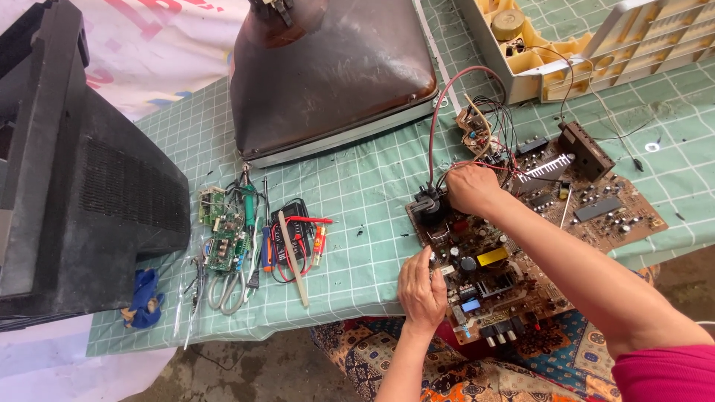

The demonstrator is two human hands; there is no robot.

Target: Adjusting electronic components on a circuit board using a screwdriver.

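Observation:
A brown television circuit board (521,246) lies at the table's near edge, crowded with capacitors, a heat sink and wires. My left hand (421,286) grips the board's near left edge. My right hand (471,187) rests on the board's far left part, fingers closed beside the black flyback transformer (430,207), from which a thick red wire (439,112) loops up toward the bare picture tube (328,74). Whether my right fingers pinch a wire or a part is hidden.
A green checked cloth (365,179) covers the table. Left of the board lie small green boards (223,238), a soldering iron, scissors, screwdrivers and a black meter (294,238). A black TV back cover (82,186) stands far left; a beige plastic chassis (588,45) sits top right.

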